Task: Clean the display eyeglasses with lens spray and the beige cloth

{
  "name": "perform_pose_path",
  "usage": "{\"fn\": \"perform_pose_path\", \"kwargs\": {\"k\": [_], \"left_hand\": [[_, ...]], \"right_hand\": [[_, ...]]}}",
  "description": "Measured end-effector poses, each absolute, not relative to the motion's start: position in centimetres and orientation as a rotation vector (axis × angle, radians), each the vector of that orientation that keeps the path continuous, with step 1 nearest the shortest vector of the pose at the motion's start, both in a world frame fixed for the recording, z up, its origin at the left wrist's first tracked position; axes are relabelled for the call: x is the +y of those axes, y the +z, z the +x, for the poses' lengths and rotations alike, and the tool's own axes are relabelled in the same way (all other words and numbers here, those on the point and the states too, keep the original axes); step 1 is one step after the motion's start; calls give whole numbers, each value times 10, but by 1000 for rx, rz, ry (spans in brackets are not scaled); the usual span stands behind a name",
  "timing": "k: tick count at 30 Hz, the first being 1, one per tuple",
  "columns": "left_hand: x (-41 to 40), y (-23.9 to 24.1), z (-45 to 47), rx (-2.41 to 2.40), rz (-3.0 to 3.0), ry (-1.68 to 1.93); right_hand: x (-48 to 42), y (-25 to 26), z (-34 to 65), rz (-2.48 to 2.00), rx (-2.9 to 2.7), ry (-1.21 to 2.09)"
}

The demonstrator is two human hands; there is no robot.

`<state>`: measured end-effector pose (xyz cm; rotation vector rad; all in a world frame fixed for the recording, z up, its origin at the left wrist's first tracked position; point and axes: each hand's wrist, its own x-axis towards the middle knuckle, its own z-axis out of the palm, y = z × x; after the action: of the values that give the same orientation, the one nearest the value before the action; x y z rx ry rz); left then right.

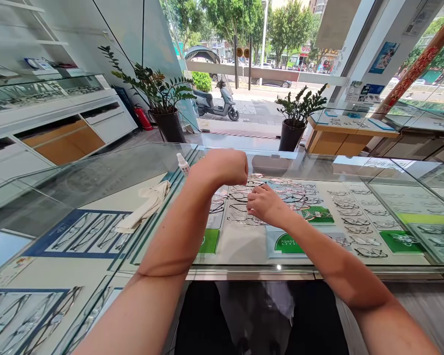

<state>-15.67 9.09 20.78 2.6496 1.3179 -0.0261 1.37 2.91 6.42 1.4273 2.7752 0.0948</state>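
Note:
Both my hands are over the glass top [244, 246] of a display counter filled with rows of thin-framed glasses [355, 222]. My left hand [225, 167] is raised above the glass, bent down at the wrist, its fingers folded under like a fist. What they hold, if anything, is hidden. My right hand [266, 204] rests low on the glass just right of it, fingers curled together in a pinch. I cannot make out what it grips against the frames below. The two hands are a few centimetres apart.
A crumpled white cloth [148, 207] and a small spray bottle [183, 163] lie on the glass to the left. Green signs [286, 244] sit inside the case. More glass counters stand left and right. Two potted plants [296, 118] and a scooter [216, 101] are beyond.

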Motion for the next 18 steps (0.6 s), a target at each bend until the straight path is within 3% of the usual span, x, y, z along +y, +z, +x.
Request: {"fn": "perform_pose_path", "kwargs": {"k": [9, 14, 18], "left_hand": [[107, 181, -109, 1525, 2502, -581], [119, 155, -96, 1495, 2516, -550], [139, 124, -91, 1442, 2542, -501]], "right_hand": [[28, 76, 28, 1592, 2936, -158], [35, 85, 54, 2248, 3053, -247], [45, 82, 70, 2457, 3232, -129]]}}
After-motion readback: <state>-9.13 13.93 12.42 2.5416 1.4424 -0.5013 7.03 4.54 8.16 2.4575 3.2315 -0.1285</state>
